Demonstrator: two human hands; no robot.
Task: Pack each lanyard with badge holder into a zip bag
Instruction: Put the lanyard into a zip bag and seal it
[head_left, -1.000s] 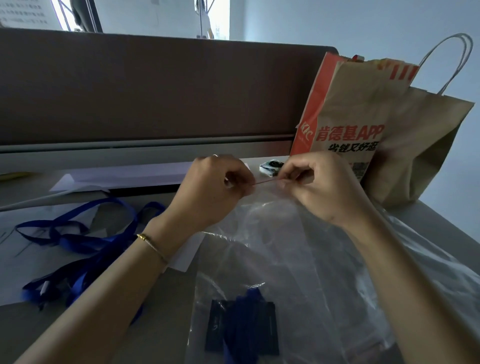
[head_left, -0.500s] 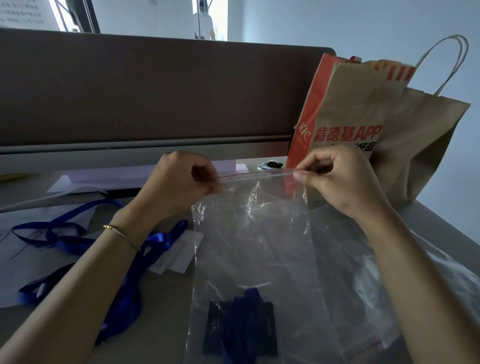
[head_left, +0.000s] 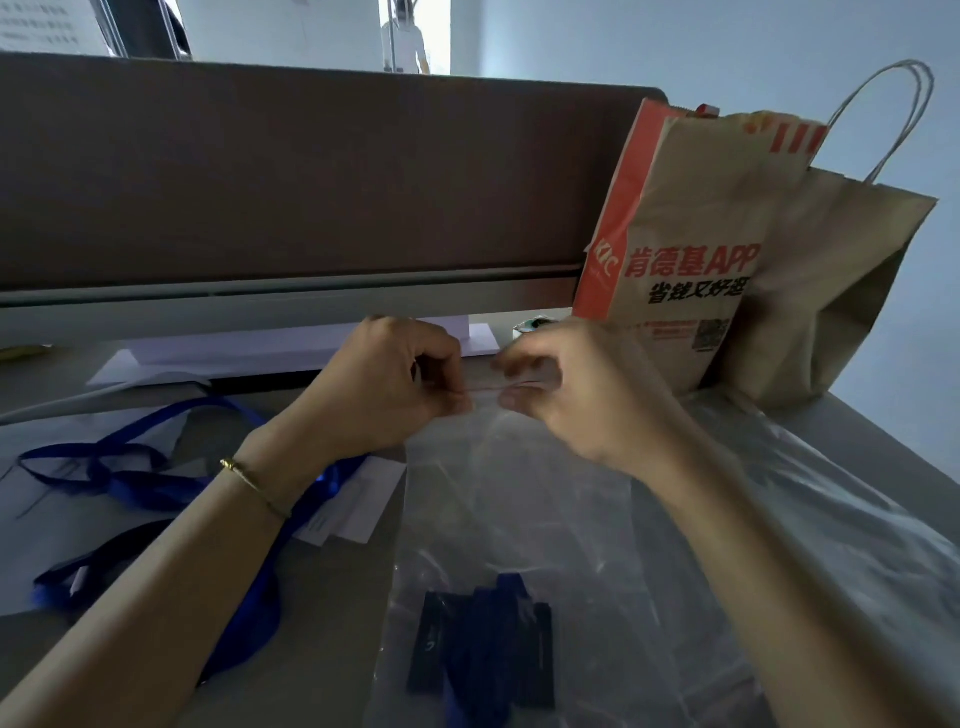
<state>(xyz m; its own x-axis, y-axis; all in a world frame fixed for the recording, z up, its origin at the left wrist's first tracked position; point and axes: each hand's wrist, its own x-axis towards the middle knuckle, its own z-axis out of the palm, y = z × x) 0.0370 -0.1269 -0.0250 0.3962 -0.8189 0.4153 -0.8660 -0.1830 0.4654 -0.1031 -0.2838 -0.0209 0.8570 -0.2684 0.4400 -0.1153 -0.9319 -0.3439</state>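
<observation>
A clear zip bag (head_left: 519, 519) lies on the desk in front of me, its zip strip at the far end. Inside, near the bottom, sits a folded blue lanyard with a dark badge holder (head_left: 483, 654). My left hand (head_left: 384, 389) pinches the zip strip at its left part. My right hand (head_left: 566, 389), blurred, pinches the strip close beside it. More loose blue lanyards (head_left: 130, 478) lie on the desk to the left, partly under my left forearm.
A brown paper takeaway bag (head_left: 727, 249) stands at the back right beside a plain handled one (head_left: 857, 280). A brown partition (head_left: 311, 176) closes the back. White papers (head_left: 353, 509) lie left of the bag; more clear plastic (head_left: 831, 493) spreads right.
Half a second ago my hands were spread apart at the two ends of the zip strip. Now they have come close together near its middle.
</observation>
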